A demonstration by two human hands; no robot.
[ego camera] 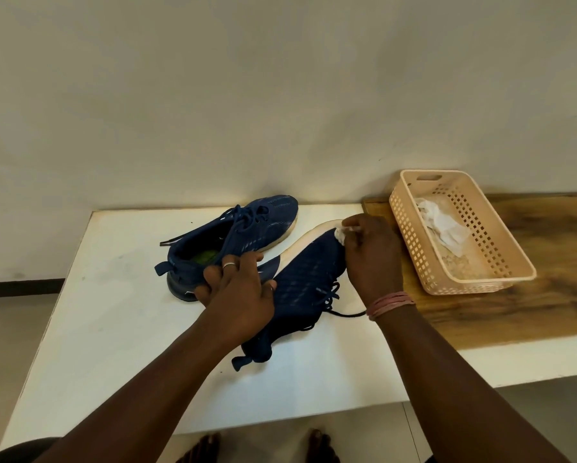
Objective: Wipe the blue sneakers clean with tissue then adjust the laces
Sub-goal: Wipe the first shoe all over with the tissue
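Two blue sneakers lie on a white table. The far sneaker rests upright with its laces loose. The near sneaker is tipped on its side, its white sole facing away from me. My left hand grips this sneaker around its middle near the opening. My right hand pinches a crumpled white tissue against the toe of the same sneaker. A dark lace trails out under my right wrist.
A beige perforated plastic basket holding crumpled white tissues stands on a wooden board to the right. A plain wall rises just behind the table. My bare feet show below the table's front edge.
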